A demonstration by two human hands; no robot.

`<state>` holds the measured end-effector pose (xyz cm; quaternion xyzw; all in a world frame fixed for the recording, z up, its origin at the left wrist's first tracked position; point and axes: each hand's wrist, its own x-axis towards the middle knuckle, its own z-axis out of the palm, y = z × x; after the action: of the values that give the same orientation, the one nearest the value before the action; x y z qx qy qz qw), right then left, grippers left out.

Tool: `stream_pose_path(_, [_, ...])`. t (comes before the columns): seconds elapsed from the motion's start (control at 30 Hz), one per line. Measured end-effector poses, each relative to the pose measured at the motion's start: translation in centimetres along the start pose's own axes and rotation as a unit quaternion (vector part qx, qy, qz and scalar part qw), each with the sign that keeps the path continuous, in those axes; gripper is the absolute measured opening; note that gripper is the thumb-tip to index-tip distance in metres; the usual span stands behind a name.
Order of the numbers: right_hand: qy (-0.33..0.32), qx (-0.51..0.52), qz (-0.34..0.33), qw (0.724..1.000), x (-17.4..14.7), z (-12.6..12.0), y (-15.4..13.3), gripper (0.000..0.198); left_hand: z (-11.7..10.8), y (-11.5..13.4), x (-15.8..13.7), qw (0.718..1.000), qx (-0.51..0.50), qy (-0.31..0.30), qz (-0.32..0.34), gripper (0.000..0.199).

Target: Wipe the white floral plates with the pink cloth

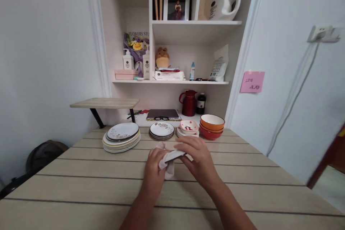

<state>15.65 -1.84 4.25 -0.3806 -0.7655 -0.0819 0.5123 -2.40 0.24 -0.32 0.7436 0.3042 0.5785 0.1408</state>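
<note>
Between my two hands, above the slatted table, a small white plate with a dark rim (174,155) is held tilted. My left hand (155,167) is closed around a pale pinkish cloth or tissue (169,170) and presses it against the plate's left edge. With thumb and fingers, my right hand (196,156) grips the right edge of the same plate. Just beyond my hands stands a stack of small dark-rimmed plates (161,129) with a floral pattern. Behind my right hand, a pink patterned bowl (189,125) rests on small white dishes (179,133).
To the left is a tall stack of larger plates (122,133) under a raised wooden shelf (105,103). Orange and red bowls (211,125) are stacked at the back right. Behind them stand a red jug (188,103), a dark bottle (201,103) and a closed laptop (163,114).
</note>
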Motion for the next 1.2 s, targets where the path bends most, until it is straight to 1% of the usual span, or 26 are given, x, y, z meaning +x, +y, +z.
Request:
stream_pose_path(0.07, [-0.039, 0.017, 0.006, 0.999, -0.1, 0.2, 0.1, 0.013, 0.2, -0.1, 0.0, 1.000, -0.002, -0.012, 0.017, 0.021])
stream_pose_path(0.13, [-0.048, 0.062, 0.051, 0.996, -0.3, 0.4, 0.2, 0.009, 0.5, 0.0, 0.0, 1.000, -0.018, -0.001, 0.002, 0.018])
stream_pose_path(0.23, [-0.038, 0.152, 0.130, 0.979, -0.3, 0.5, 0.1, 0.005, 0.5, 0.4, 0.1, 0.996, -0.060, 0.031, -0.052, 0.013])
stream_pose_path(0.3, [-0.024, 0.201, 0.175, 0.964, -0.2, 0.7, -0.1, 0.005, 0.3, 0.8, 0.3, 0.990, -0.093, 0.047, -0.096, 0.012])
stream_pose_path(0.4, [0.015, 0.266, 0.254, 0.930, -0.3, 1.1, -0.4, 0.007, 0.0, 1.2, 0.5, 0.972, -0.143, 0.070, -0.172, 0.017])
stream_pose_path(0.5, [0.077, 0.348, 0.328, 0.874, -0.3, 1.7, -0.5, 0.015, 0.2, 1.5, 0.5, 0.942, -0.206, 0.097, -0.248, 0.027])
stream_pose_path(0.57, [0.131, 0.415, 0.365, 0.823, -0.3, 2.0, -0.6, 0.023, 0.4, 1.7, 0.5, 0.923, -0.230, 0.120, -0.286, 0.034])
stream_pose_path(0.67, [0.193, 0.500, 0.400, 0.743, 0.0, 2.3, -0.9, 0.037, 0.9, 2.0, 0.3, 0.907, -0.238, 0.137, -0.320, 0.040])
stream_pose_path(0.73, [0.208, 0.541, 0.415, 0.701, 0.1, 2.5, -1.1, 0.041, 1.2, 2.0, 0.1, 0.899, -0.247, 0.136, -0.334, 0.042])
stream_pose_path(0.83, [0.218, 0.590, 0.429, 0.648, 0.0, 3.1, -1.0, 0.041, 1.7, 2.0, -0.2, 0.891, -0.257, 0.127, -0.351, 0.046])
stream_pose_path(0.9, [0.225, 0.611, 0.435, 0.622, -0.1, 3.6, -0.9, 0.040, 1.8, 2.1, -0.3, 0.889, -0.263, 0.117, -0.355, 0.048])
stream_pose_path(0.93, [0.226, 0.617, 0.438, 0.614, -0.2, 3.8, -0.8, 0.039, 1.9, 2.2, -0.3, 0.889, -0.266, 0.113, -0.355, 0.048])
stream_pose_path(1.0, [0.210, 0.623, 0.445, 0.608, -0.3, 4.0, -0.8, 0.037, 1.8, 2.3, -0.3, 0.889, -0.264, 0.108, -0.359, 0.048])
stream_pose_path(1.03, [0.192, 0.621, 0.449, 0.613, -0.3, 3.9, -0.8, 0.037, 1.7, 2.2, -0.3, 0.889, -0.257, 0.107, -0.363, 0.048])
stream_pose_path(1.07, [0.169, 0.612, 0.452, 0.627, -0.3, 3.8, -0.7, 0.037, 1.6, 2.2, -0.2, 0.891, -0.247, 0.109, -0.366, 0.047])
stream_pose_path(1.1, [0.147, 0.594, 0.448, 0.651, -0.3, 3.5, -0.7, 0.038, 1.5, 2.1, -0.2, 0.894, -0.235, 0.114, -0.364, 0.045])
stream_pose_path(1.13, [0.131, 0.565, 0.437, 0.688, -0.2, 3.1, -0.5, 0.040, 1.3, 1.9, -0.1, 0.902, -0.222, 0.119, -0.351, 0.042])
stream_pose_path(1.2, [0.128, 0.474, 0.391, 0.779, -0.2, 2.3, -0.1, 0.047, 1.0, 1.5, -0.1, 0.931, -0.188, 0.119, -0.290, 0.032])
